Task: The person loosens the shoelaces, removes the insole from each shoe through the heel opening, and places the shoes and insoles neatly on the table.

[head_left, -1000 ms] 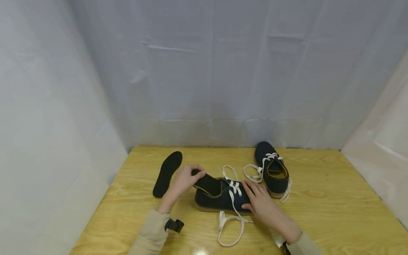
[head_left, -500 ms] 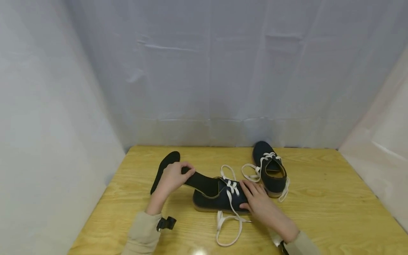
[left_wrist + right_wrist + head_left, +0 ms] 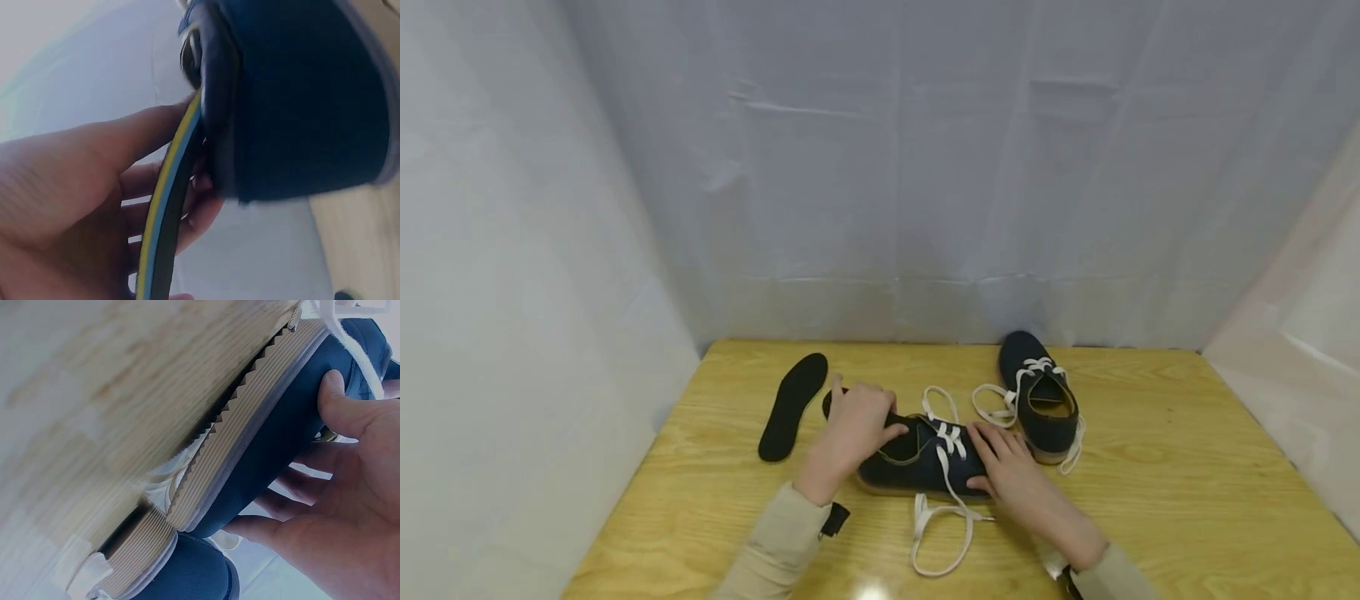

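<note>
A navy lace-up shoe (image 3: 880,477) lies with its toe to the right. My left hand (image 3: 855,427) grips a black insole (image 3: 827,403) close to the shoe's opening. One end of that insole sticks out left past the hand; the other end is inside the shoe. Seen from the left wrist, the insole (image 3: 161,206) shows yellow, blue and dark layers between thumb and fingers, beside the shoe's heel (image 3: 306,106). My right hand (image 3: 1018,482) holds the shoe's toe, thumb on the near side and fingers over the top and far side, partly hidden.
A second black insole (image 3: 792,407) lies flat at the left. Behind my right hand stands a second navy shoe (image 3: 1051,432), its white laces loose. A loop of white lace (image 3: 917,550) spreads in front of the held shoe. White sheeting (image 3: 880,183) rises behind the wooden table.
The left hand first drew the insole leftward out of the shoe. It has since shifted right and holds the insole nearer the opening. The right hand stays on the toe.
</note>
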Available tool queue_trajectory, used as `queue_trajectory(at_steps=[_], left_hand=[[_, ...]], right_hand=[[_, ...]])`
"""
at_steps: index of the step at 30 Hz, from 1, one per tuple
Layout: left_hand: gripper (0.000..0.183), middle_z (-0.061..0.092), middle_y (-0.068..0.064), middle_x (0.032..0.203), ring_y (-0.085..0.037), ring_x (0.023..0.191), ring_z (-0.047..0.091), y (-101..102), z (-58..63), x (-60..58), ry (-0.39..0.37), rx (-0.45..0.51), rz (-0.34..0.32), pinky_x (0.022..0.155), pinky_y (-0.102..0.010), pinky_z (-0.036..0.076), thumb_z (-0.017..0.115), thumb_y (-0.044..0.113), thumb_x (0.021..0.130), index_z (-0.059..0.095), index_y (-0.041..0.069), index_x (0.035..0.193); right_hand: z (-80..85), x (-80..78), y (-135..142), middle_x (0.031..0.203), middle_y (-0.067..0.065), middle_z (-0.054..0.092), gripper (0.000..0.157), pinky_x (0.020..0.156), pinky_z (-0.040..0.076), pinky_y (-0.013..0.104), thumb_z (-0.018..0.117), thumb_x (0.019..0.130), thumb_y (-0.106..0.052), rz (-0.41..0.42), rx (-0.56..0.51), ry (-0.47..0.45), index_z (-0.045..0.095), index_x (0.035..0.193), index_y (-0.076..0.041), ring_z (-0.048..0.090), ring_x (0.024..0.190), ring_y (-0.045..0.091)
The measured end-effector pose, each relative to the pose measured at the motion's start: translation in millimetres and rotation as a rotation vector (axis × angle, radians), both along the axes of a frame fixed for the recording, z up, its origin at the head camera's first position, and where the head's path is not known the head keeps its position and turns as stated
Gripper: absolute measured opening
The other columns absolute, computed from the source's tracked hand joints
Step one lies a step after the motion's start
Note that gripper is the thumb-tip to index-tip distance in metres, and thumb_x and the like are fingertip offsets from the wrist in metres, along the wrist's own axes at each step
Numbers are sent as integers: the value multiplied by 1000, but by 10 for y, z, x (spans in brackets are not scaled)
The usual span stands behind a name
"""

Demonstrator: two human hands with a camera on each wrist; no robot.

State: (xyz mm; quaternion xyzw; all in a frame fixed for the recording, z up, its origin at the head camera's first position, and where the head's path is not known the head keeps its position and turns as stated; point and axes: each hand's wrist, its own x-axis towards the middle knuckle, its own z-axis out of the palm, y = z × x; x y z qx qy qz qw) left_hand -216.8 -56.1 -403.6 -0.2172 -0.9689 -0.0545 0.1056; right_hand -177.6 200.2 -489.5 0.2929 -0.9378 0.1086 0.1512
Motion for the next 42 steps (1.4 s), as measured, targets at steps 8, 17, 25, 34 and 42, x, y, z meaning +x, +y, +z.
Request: queue_trajectory(at_steps=[8, 17, 25, 34, 42], left_hand=[[22, 69, 0, 87, -25, 87, 68, 13, -90, -52, -46, 70, 12, 108, -70, 31, 73, 41, 91, 74, 20, 87], [21, 64, 7, 65, -18, 67, 65, -97, -88, -97, -109, 138, -48, 109, -71, 30, 72, 37, 92, 68, 21, 79], [17, 66, 7, 68, -17, 66, 65, -188, -59, -91, -59, 168, -93, 108, -70, 32, 74, 34, 90, 70, 22, 79], [16, 64, 7, 77, -18, 73, 65, -268, -17, -108, -56, 187, -82, 108, -70, 31, 75, 34, 89, 70, 23, 78], [14, 63, 15, 66, -10, 65, 62, -356, 90, -76, -83, 243, -56, 111, -69, 25, 75, 31, 90, 70, 26, 78]], right_hand=[[-5, -2, -6, 144, 25, 48, 72, 101, 42, 66, 72, 93, -29, -5, 0, -19, 44, 149, 7, 48, 131, 46], [-8, 2, -28, 144, 26, 48, 72, 101, 41, 67, 72, 93, -29, 4, -4, -23, 44, 148, 8, 47, 131, 47], [-13, 20, -25, 143, 26, 48, 72, 101, 42, 66, 72, 93, -29, 5, -1, -12, 44, 149, 7, 48, 131, 46], [-12, 14, -29, 145, 26, 47, 71, 102, 42, 65, 71, 94, -29, 1, 3, -26, 44, 148, 7, 47, 132, 46], [-17, 5, -14, 145, 26, 47, 71, 101, 42, 66, 71, 94, -29, 2, 8, -27, 44, 149, 6, 47, 132, 46]])
